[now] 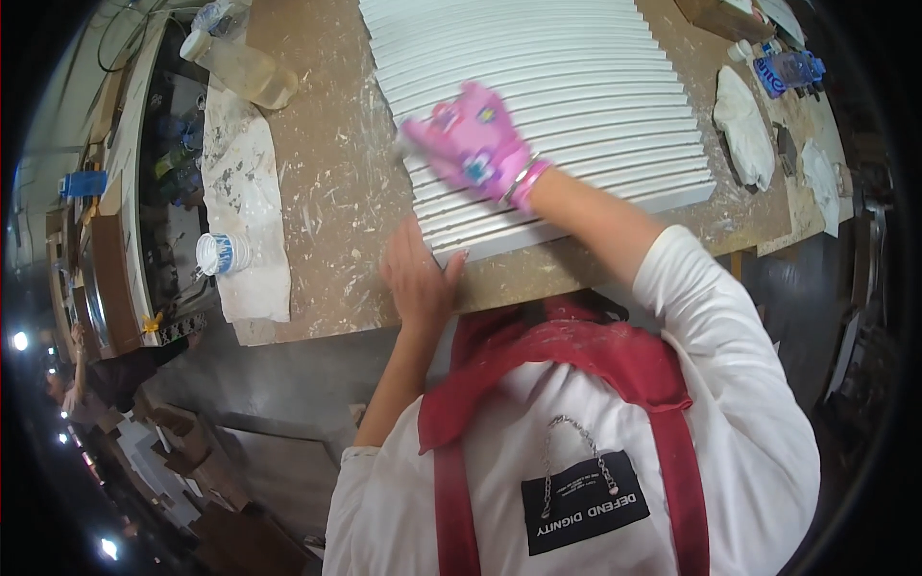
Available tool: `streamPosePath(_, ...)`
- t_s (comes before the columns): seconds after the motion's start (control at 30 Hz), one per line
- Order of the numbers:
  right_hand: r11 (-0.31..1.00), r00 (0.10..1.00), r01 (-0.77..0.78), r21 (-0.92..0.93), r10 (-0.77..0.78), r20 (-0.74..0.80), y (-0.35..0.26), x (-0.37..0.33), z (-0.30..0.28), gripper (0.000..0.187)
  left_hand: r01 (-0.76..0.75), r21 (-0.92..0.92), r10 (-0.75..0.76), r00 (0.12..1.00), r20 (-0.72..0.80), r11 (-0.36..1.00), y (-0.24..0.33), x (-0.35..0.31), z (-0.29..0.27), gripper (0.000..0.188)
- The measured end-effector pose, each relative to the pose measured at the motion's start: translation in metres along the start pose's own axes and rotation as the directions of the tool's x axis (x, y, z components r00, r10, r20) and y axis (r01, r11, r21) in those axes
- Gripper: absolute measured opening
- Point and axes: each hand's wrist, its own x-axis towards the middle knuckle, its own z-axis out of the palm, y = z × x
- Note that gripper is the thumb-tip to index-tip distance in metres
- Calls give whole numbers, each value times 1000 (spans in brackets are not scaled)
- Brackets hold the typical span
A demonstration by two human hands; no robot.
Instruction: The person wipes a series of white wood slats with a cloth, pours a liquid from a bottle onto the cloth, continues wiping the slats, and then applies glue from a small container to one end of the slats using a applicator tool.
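Note:
Many white slats (567, 125), long and narrow, lie side by side on the brown worktable (327, 192). My left hand (420, 274), bare, rests at their near left corner, fingers stretched along the side and thumb apart at the front edge. In a pink patterned glove, my right hand (480, 149) is over the slats by their left ends. Its fingers look curled, with a small pale blur at their tips; motion smear hides what that is.
On a stained white cloth (245, 192) at left lie a clear bottle (245, 72) of cloudy liquid and a tipped white tub (223, 253). A white cloth bundle (744, 130) and a blue-labelled bottle (792, 72) are at right. Shelving (134, 192) flanks the table; a person (106, 384) is far left.

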Motion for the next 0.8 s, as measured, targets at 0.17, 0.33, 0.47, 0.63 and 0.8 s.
streamPosePath(0.17, 979, 977, -152, -134, 169, 129, 61, -14, -41, 40, -2, -49, 1, 1000, -15, 999, -2, -2, -3, 81)
streamPosePath(0.33, 973, 978, 193, 130, -180, -107, -61, -26, -22, 38, -44, -48, 42, 999, -33, 998, -2, 2, 1, 80)
streamPosePath(0.47, 992, 990, 68, -103, -80, -118, 16, -54, -44, 26, -21, -55, 21, 1000, -13, 998, -3, 1, -3, 79)
streamPosePath(0.63, 993, 992, 111, -24, -110, 60, -31, -59, -52, 40, -75, -37, 72, 995, -63, 997, -6, 1, 7, 80)
streamPosePath(0.8, 996, 996, 89, -26, -90, -21, -8, -78, -47, 46, -44, -27, 42, 998, -51, 999, -4, 0, 1, 80)
